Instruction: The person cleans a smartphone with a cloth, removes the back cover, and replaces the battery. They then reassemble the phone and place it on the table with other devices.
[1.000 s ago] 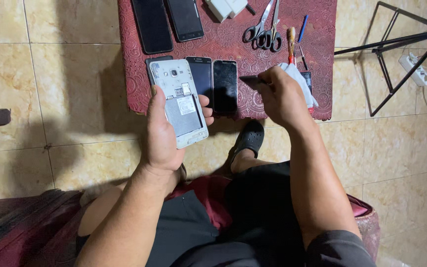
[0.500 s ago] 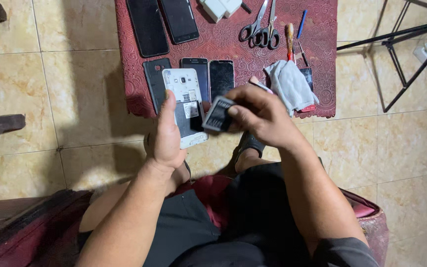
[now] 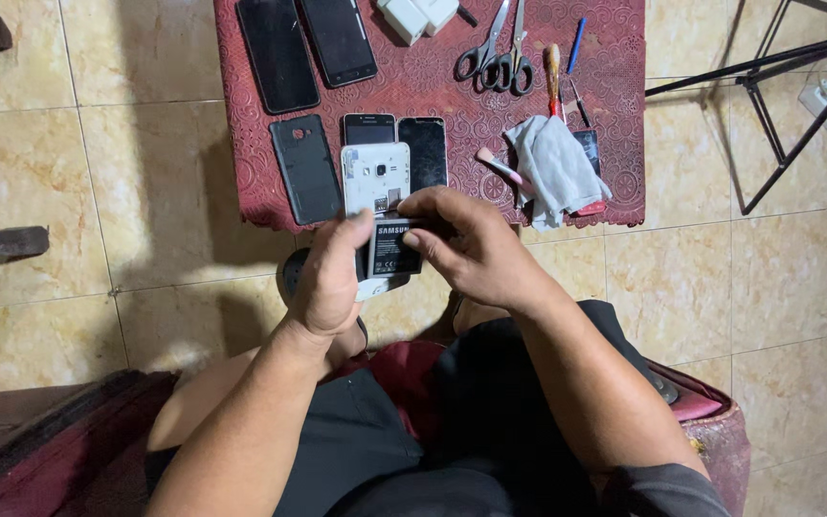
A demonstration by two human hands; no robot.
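My left hand point(image 3: 329, 276) grips a white phone point(image 3: 373, 182) with its back cover off, held face down over the front edge of a low table. A dark rectangular battery point(image 3: 393, 249) lies in the phone's open back. My right hand point(image 3: 476, 247) has its fingertips on the battery's top and right side. The phone's lower end is hidden behind my left thumb and palm.
The table has a red patterned cloth point(image 3: 452, 91). On it lie a dark back cover point(image 3: 305, 169), two small dark phones point(image 3: 422, 151), two larger phones point(image 3: 308, 46), scissors point(image 3: 498, 48), screwdrivers point(image 3: 555, 75), a white cloth point(image 3: 553, 168) and a white charger point(image 3: 417, 13). A tripod point(image 3: 777, 96) stands at right on the tiled floor.
My right hand picked up the battery from beside the white cloth, carried it left, and has set it into the phone's open back. The left hand has kept the phone.
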